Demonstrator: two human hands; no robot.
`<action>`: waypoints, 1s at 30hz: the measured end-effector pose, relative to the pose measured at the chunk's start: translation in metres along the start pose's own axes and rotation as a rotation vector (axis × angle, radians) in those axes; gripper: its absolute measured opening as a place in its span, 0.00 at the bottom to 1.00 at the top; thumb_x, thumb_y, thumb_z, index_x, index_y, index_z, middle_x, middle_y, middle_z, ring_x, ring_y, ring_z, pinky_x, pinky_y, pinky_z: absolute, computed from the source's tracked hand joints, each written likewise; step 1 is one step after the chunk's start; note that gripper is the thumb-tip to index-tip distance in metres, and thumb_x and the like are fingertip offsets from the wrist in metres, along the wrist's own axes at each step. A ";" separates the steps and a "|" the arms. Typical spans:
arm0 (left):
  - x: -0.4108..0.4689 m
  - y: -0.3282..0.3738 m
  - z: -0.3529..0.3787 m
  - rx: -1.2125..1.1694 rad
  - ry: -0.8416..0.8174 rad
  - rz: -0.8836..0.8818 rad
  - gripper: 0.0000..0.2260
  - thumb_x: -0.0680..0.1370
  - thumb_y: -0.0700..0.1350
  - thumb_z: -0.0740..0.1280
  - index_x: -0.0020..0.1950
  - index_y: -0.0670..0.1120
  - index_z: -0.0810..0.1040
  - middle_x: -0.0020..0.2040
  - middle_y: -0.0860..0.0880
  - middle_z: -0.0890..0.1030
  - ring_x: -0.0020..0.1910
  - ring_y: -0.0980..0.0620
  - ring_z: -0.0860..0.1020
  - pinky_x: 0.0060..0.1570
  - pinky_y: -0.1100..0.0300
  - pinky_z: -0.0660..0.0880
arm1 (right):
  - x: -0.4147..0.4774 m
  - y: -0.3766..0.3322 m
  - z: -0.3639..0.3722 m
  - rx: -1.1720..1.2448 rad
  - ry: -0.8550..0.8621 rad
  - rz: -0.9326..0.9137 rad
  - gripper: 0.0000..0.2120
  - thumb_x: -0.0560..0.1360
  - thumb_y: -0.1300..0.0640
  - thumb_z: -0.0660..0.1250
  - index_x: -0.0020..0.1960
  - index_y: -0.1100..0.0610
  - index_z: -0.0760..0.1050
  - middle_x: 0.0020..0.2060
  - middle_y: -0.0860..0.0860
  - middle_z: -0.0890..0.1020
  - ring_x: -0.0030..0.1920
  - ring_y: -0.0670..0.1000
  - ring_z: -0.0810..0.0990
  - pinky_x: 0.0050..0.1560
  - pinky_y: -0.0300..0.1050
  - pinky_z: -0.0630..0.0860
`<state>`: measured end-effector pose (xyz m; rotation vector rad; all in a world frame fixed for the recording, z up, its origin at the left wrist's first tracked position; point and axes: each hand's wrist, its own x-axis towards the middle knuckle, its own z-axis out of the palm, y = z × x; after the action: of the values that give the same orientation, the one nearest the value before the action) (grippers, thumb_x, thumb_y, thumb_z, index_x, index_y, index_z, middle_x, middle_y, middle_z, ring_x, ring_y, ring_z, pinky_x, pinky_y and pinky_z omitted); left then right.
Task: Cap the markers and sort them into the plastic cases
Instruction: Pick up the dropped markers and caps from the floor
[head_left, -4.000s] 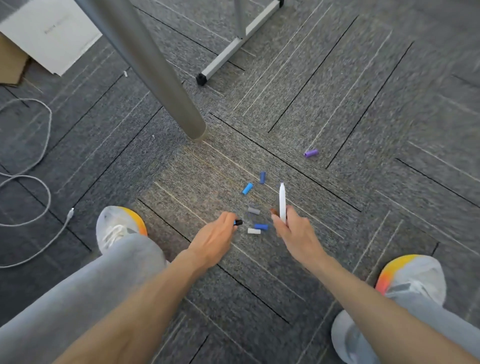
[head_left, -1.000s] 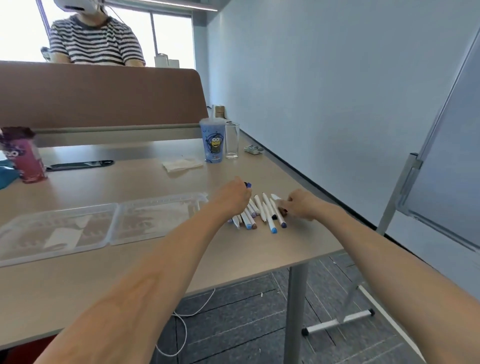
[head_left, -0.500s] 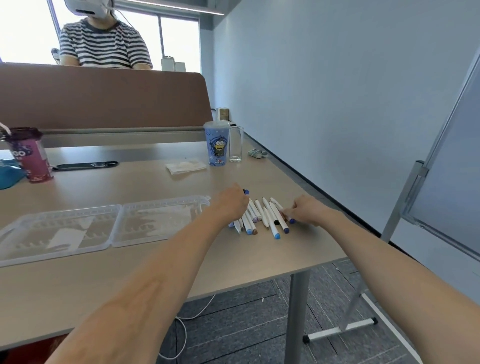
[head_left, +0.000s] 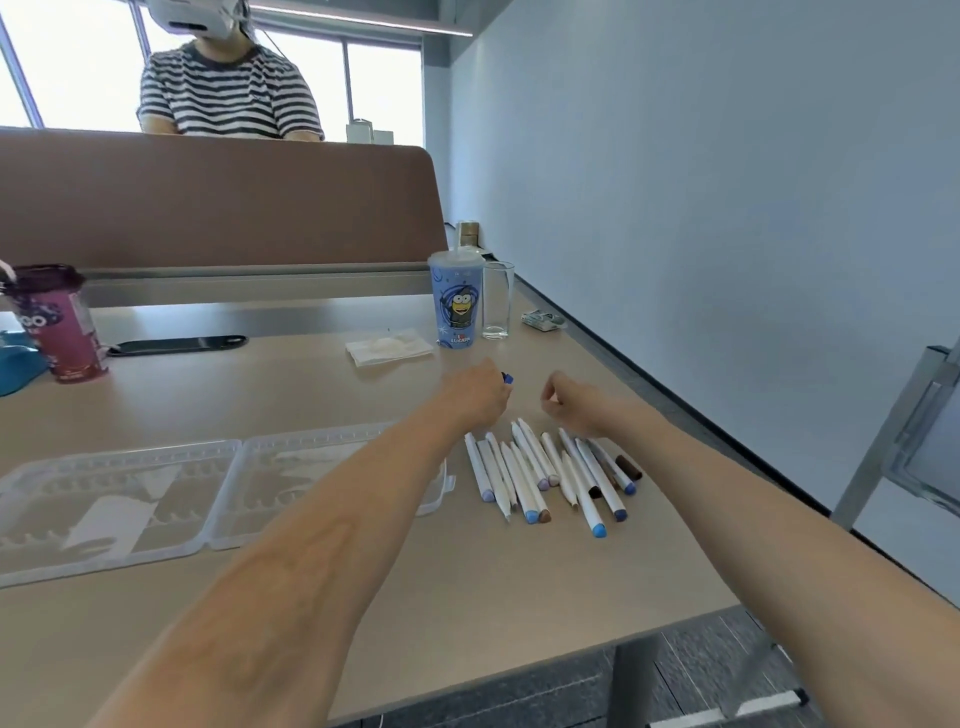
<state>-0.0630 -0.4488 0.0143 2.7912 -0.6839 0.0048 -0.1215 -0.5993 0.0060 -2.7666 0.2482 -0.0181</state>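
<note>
Several white markers (head_left: 550, 478) with coloured ends lie fanned out on the tan table (head_left: 467, 582), right of centre. An open clear plastic case (head_left: 130, 499) lies flat to their left, and my left forearm crosses its right half (head_left: 291, 462). My left hand (head_left: 475, 395) is closed just beyond the markers' far ends, with a blue cap (head_left: 507, 378) sticking out of its fingers. My right hand (head_left: 569, 402) hovers over the markers' far ends as a loose fist, with nothing visible in it.
A blue cartoon cup (head_left: 452, 301), an empty glass (head_left: 497, 301) and a white napkin (head_left: 387, 348) stand behind the hands. A purple drink cup (head_left: 57, 322) and a flat black object (head_left: 176, 344) are at far left. A person sits behind the brown divider (head_left: 218, 197). A whiteboard stand (head_left: 909, 441) is to the right.
The view rose from the floor, where caps lay scattered, to the table. My right hand has let go of the markers and lifted off them; my left hand stays closed on the cap.
</note>
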 end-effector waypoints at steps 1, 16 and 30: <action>0.009 -0.003 0.003 0.010 -0.023 0.003 0.17 0.83 0.51 0.54 0.62 0.40 0.69 0.59 0.41 0.76 0.57 0.42 0.75 0.48 0.55 0.64 | 0.010 0.002 0.004 -0.024 -0.033 -0.001 0.09 0.81 0.58 0.55 0.60 0.57 0.67 0.57 0.56 0.76 0.50 0.55 0.74 0.48 0.45 0.68; 0.034 -0.009 0.019 -0.025 -0.162 0.111 0.17 0.82 0.52 0.57 0.63 0.41 0.69 0.59 0.41 0.75 0.55 0.44 0.73 0.48 0.55 0.67 | 0.034 0.008 -0.003 0.050 0.085 -0.237 0.16 0.75 0.56 0.68 0.62 0.53 0.75 0.52 0.48 0.81 0.48 0.48 0.76 0.51 0.44 0.71; -0.053 0.040 -0.001 -0.042 -0.070 0.182 0.14 0.83 0.48 0.55 0.61 0.41 0.71 0.61 0.42 0.74 0.59 0.44 0.72 0.55 0.54 0.68 | -0.098 0.070 -0.035 0.191 -0.020 0.045 0.12 0.73 0.56 0.64 0.56 0.50 0.77 0.52 0.47 0.79 0.50 0.45 0.77 0.42 0.38 0.73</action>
<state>-0.1282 -0.4584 0.0225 2.6901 -0.9410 -0.0710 -0.2309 -0.6590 0.0160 -2.5696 0.2877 -0.0019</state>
